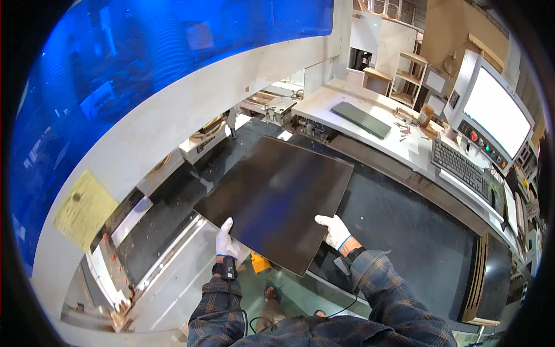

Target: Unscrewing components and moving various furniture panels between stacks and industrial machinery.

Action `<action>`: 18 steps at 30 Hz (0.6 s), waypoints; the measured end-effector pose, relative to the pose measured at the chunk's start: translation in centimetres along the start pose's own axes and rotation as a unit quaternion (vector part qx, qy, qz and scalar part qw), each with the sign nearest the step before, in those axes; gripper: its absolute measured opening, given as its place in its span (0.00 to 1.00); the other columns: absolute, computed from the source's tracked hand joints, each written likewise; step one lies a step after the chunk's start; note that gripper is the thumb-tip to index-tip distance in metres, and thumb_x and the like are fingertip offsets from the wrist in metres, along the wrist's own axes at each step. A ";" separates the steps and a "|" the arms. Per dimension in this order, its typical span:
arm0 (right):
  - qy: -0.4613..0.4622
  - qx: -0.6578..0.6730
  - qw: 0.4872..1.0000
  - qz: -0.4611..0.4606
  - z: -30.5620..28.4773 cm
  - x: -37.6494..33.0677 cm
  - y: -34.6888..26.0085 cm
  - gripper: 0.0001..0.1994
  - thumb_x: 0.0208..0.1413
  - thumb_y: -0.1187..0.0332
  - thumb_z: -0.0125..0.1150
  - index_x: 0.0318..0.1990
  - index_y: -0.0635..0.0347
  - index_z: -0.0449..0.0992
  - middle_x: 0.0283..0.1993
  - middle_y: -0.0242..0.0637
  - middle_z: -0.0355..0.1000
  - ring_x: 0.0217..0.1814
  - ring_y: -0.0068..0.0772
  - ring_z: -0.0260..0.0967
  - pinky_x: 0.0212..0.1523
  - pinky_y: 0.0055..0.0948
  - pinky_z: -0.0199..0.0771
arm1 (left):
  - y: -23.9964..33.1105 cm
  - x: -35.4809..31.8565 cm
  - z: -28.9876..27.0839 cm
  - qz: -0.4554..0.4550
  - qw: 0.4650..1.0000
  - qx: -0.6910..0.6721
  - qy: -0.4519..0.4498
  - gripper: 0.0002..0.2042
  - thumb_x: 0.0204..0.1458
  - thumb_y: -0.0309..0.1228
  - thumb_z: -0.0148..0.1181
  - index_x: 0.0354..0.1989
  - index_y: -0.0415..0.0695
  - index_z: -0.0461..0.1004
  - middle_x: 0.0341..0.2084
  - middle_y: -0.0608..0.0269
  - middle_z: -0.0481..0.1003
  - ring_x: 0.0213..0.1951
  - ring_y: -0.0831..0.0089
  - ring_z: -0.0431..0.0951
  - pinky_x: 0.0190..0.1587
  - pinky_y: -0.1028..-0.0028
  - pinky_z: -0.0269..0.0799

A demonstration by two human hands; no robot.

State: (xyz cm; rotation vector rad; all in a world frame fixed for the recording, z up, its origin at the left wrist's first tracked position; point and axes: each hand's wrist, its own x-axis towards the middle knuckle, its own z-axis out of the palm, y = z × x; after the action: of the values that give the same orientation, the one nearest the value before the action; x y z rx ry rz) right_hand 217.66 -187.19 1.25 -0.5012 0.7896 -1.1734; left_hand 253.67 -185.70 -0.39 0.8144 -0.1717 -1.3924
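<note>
A large dark brown rectangular panel (272, 196) with a glossy face is held out in front of me, its far part over the machine's black bed. My left hand (226, 240), in a white glove, grips the near left edge with the thumb on top. On the right edge, my right hand (333, 231), gloved in white with a blue cuff, clasps the panel the same way. The fingers of both hands are hidden beneath it. Dark devices are strapped at both wrists.
A blue see-through machine cover (173, 52) rises at the left, with a yellow paper (85, 211) below. Right of the black bed (404, 243) runs a white counter bearing a dark green board (361, 120), keyboard (462, 168) and monitor (497, 104). Stacked panels (485, 283) stand at the far right.
</note>
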 end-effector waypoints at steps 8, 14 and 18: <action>0.081 -0.039 0.996 0.019 4.9 8.6 0.9 0.20 0.62 0.76 0.66 0.60 0.72 0.74 0.56 0.49 0.78 0.56 0.50 0.79 0.64 0.55 0.78 | 4.9 9.9 -0.3 -0.012 0.984 0.176 -0.011 0.22 0.63 0.41 0.69 0.61 0.41 0.77 0.54 0.62 0.81 0.54 0.67 0.80 0.61 0.64 0.75; 0.198 -0.580 0.786 0.078 4.2 7.0 -3.5 0.16 0.64 0.60 0.66 0.38 0.70 0.82 0.27 0.48 0.80 0.32 0.48 0.83 0.39 0.43 0.83 | 11.3 8.7 -0.8 0.116 0.595 0.794 -0.049 0.36 0.49 0.47 0.76 0.64 0.41 0.75 0.63 0.36 0.72 0.64 0.48 0.74 0.66 0.58 0.70; 0.167 -0.720 0.668 -0.088 3.3 4.2 -2.0 0.29 0.57 0.55 0.72 0.60 0.65 0.75 0.43 0.58 0.83 0.49 0.59 0.83 0.53 0.48 0.82 | 8.4 4.8 0.0 0.229 0.493 0.823 -0.168 0.43 0.40 0.41 0.79 0.71 0.50 0.71 0.75 0.39 0.58 0.73 0.39 0.62 0.72 0.50 0.65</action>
State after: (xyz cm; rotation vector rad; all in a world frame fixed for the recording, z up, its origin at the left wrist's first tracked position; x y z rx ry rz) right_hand 219.69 -191.97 3.67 -1.7199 2.0077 -0.5550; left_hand 261.38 -190.40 2.94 1.7746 -2.1277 -0.4178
